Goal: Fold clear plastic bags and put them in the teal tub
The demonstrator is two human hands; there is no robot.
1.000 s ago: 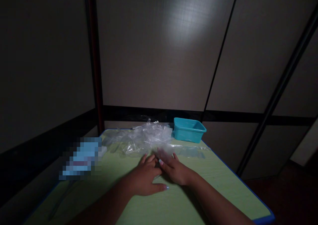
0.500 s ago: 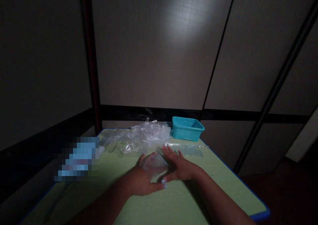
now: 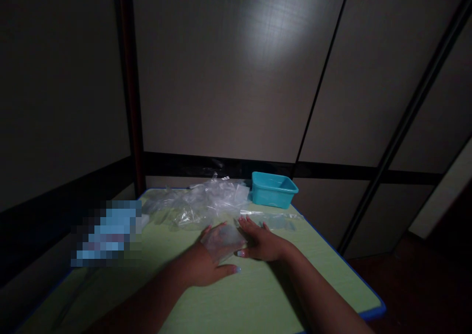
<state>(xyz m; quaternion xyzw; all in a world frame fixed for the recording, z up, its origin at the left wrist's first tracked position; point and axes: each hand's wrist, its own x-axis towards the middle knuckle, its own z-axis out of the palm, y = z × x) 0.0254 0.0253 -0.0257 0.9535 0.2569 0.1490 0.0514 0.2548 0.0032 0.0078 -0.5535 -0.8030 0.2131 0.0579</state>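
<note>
My left hand [image 3: 205,264] lies flat on the green table [image 3: 258,294] with its fingers stretched out. A small clear plastic bag [image 3: 223,239] is draped over the back of its fingers. My right hand [image 3: 262,242] rests flat beside it, fingers spread, its thumb touching the bag's near edge. A heap of clear plastic bags [image 3: 199,202] sits just beyond both hands.
A teal plastic tub [image 3: 274,189] stands at the table's far edge. More flat clear plastic [image 3: 276,218] lies right of the hands. A blurred blue patch [image 3: 106,234] is at the left. Dark wall panels close in behind; the blue table edge [image 3: 370,310] runs along the right.
The clear bag, at first flat on the table beyond my fingertips, now lies over my left hand. My right hand moved from under my left hand's fingers to beside it.
</note>
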